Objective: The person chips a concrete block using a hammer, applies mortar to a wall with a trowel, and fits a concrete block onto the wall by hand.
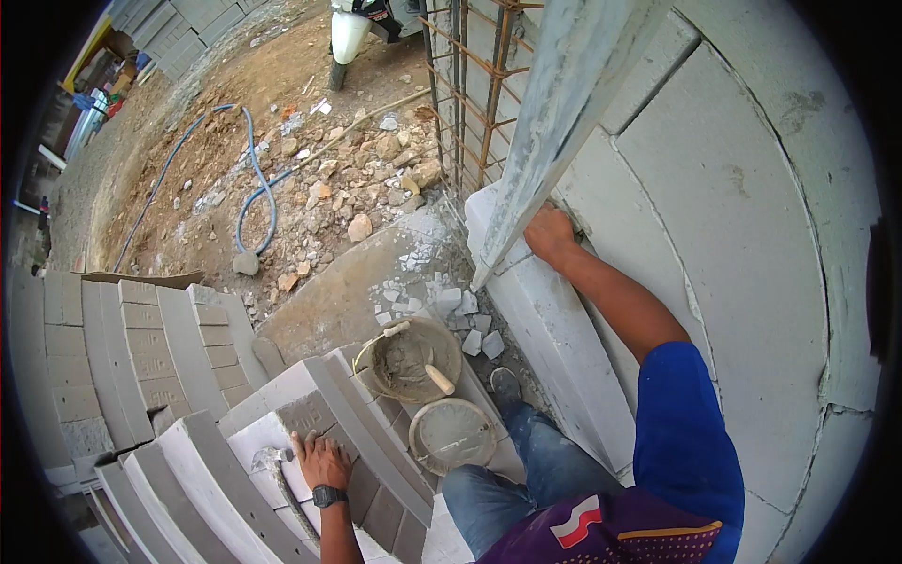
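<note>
My left hand (322,462) rests on the stacked light grey blocks (299,418) with its fingers stretched out. Close beside its fingertips lies a hammer (272,459), its handle running down toward my wrist. My right hand (550,232) is closed at the far end of a low course of blocks (564,329), against the block wall (723,179). Just beside it rises a long grey metal bar (554,103), slanting up past the hand and partly covering it. What the right fingers hold, if anything, is hidden.
A bucket of mortar (376,376) with a wooden-handled trowel (434,373) stands between my legs and the blocks, next to a second round container (454,435). Rusty rebar (479,94), rubble (376,169), a blue hose (258,179) and a motorcycle (350,38) are beyond.
</note>
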